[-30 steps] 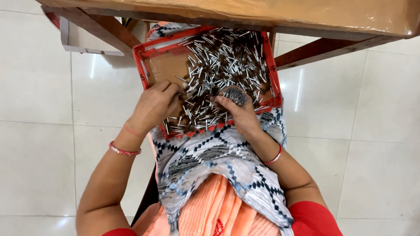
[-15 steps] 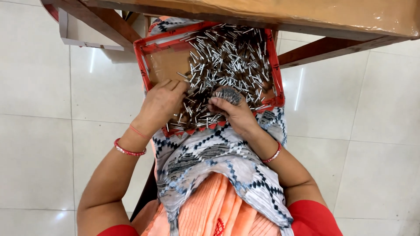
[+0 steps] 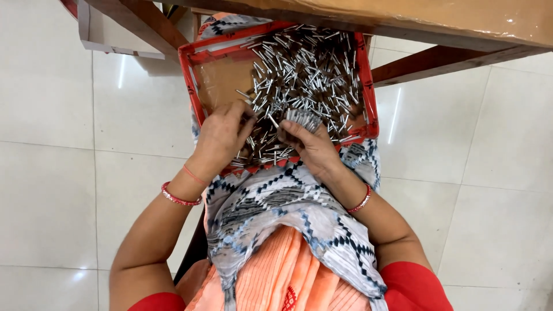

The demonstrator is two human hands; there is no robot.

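right hand point(image 3: 311, 147) cupped — pins point(image 3: 302, 118) bunched

Pins point(image 3: 311, 75) in tray point(image 3: 189, 80) on lap, under table edge point(image 3: 403, 23).

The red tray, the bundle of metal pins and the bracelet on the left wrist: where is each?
Red tray point(image 3: 186, 78), head view: its left rim.
Bundle of metal pins point(image 3: 303, 118), head view: pin ends above the right hand's fingers.
Red bracelet point(image 3: 180, 198), head view: band across the left wrist.
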